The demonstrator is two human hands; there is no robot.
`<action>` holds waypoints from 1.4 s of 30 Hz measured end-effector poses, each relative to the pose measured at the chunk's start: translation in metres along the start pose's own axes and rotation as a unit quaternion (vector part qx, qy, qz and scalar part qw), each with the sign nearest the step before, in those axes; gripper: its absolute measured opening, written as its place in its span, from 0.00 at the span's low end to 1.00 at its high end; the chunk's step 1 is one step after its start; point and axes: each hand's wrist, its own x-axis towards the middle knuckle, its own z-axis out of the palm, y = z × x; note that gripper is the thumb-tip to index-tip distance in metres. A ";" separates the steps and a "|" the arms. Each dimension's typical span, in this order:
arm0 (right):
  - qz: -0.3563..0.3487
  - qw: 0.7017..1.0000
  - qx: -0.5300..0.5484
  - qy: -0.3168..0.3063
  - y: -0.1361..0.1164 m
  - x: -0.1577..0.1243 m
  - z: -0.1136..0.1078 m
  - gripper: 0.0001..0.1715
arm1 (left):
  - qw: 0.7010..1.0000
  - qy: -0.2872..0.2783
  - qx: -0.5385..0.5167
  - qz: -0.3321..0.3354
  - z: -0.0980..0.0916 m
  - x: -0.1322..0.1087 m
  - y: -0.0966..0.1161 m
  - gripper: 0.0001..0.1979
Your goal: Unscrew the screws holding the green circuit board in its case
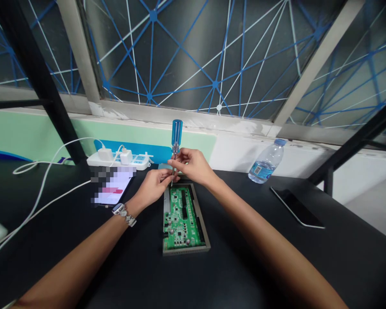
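A screwdriver [176, 134] with a clear blue handle stands nearly upright, its tip down at the far left corner of a green circuit board [182, 221]. The board sits in a shallow grey metal case [187, 251] on the desk. My right hand [194, 165] is closed on the screwdriver's shaft just below the handle, thumb and fingers pinched together. Lower down, my left hand [154, 185] pinches around the shaft close to the tip, by the case's far edge. Whether a screw is between those fingertips is hidden.
Left of the case lies a lit phone [117, 189], with a white power strip [119, 160] and plugged-in chargers behind it. White cables [46, 180] run across the left side. At right are a water bottle [266, 162] and a dark phone [296, 207]. A wall borders the desk's back.
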 end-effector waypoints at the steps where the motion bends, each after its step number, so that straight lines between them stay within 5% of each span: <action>1: -0.006 1.000 -0.001 0.005 -0.002 0.001 -0.002 0.16 | 1.000 0.001 -0.002 -0.003 0.000 0.000 -0.001 0.12; 11: -0.008 0.999 0.048 0.024 -0.013 0.003 -0.010 0.14 | 1.000 0.006 0.007 -0.014 0.001 -0.001 0.002 0.12; 21: -0.051 0.983 -0.080 0.160 -0.011 -0.002 0.002 0.14 | 0.998 0.009 0.056 0.000 0.002 -0.002 0.002 0.13; 31: 0.020 0.995 0.096 -0.001 -0.016 0.004 -0.013 0.19 | 0.999 0.002 0.048 0.002 0.002 -0.002 0.006 0.13; 38: 0.000 0.996 0.079 0.044 -0.014 0.005 -0.009 0.21 | 0.998 0.004 0.068 0.003 0.002 -0.003 0.010 0.13; 42: -0.004 0.996 0.048 0.071 -0.016 0.004 -0.008 0.18 | 0.984 0.008 0.176 0.031 -0.004 -0.004 0.013 0.12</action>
